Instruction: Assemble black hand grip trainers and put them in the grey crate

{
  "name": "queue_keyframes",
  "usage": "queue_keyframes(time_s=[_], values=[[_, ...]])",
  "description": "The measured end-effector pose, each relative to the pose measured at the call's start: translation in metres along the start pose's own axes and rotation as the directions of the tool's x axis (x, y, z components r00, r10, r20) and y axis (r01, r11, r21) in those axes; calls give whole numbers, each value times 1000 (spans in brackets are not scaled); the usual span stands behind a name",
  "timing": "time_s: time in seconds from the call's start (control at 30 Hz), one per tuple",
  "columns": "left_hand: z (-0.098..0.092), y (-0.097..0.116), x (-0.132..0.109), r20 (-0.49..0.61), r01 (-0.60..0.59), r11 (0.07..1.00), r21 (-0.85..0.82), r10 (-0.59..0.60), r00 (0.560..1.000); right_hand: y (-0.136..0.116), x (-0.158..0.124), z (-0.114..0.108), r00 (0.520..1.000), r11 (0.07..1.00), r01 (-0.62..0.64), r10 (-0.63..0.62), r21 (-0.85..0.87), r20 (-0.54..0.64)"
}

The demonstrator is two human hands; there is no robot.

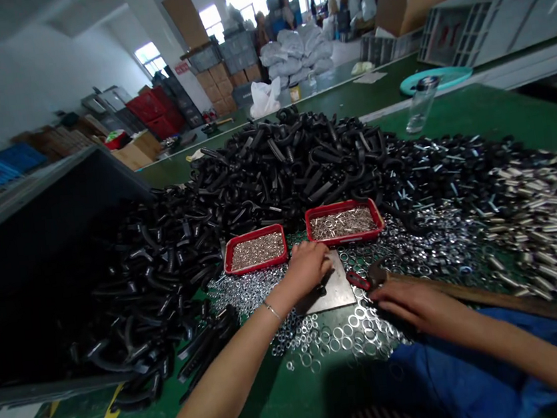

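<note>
My left hand (309, 266), fingers curled, rests at the left part of a metal plate (338, 289); a small black part shows beneath it, and what the fingers hold is hidden. Right of the plate, my right hand (402, 299) is low over the rings, its fingertips near the head of a hammer (377, 273) and a small red tool (358, 280). Whether it grips anything is unclear. Two red trays, one (228, 258) with tiny metal pieces and one (379, 219) with small pins, stand behind the plate. Metal rings (344, 344) lie in front.
Black curved parts (273, 162) are heaped behind the trays and at left, beside a large dark bin (53, 261). Metal cylinders (556, 224) are piled at right. A clear cup (421, 109) stands back right near a turquoise lid (454, 76). People are in the far background.
</note>
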State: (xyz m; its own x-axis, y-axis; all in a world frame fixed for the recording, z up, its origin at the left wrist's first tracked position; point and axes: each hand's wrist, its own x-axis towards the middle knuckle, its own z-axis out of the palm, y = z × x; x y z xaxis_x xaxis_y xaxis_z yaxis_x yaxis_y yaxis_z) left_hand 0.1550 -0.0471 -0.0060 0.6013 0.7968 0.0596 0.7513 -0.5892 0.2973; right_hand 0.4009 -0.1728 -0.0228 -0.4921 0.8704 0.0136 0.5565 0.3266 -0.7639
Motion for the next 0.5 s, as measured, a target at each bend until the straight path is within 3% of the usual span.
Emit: queue_keyframes(time_s=[0.1, 0.17, 0.27, 0.37, 0.5], values=[[-11, 4, 43, -23, -20, 999, 45, 21, 1000, 22, -27, -20, 995, 996, -29, 21, -89, -93], [-11, 4, 77, 73, 2, 993, 115, -10, 997, 35, -38, -29, 981, 981, -53, 16, -186, -195], [-2, 0, 116, 212, 30, 987, 158, -64, 975, 53, -47, -35, 973, 927, -86, 0, -365, -229], [10, -4, 128, 247, 35, 988, 150, -71, 966, 68, -56, -31, 975, 886, -119, 20, -447, -220], [15, -10, 118, 185, 29, 993, 114, -50, 981, 78, -57, -26, 976, 880, -153, 63, -449, -210]])
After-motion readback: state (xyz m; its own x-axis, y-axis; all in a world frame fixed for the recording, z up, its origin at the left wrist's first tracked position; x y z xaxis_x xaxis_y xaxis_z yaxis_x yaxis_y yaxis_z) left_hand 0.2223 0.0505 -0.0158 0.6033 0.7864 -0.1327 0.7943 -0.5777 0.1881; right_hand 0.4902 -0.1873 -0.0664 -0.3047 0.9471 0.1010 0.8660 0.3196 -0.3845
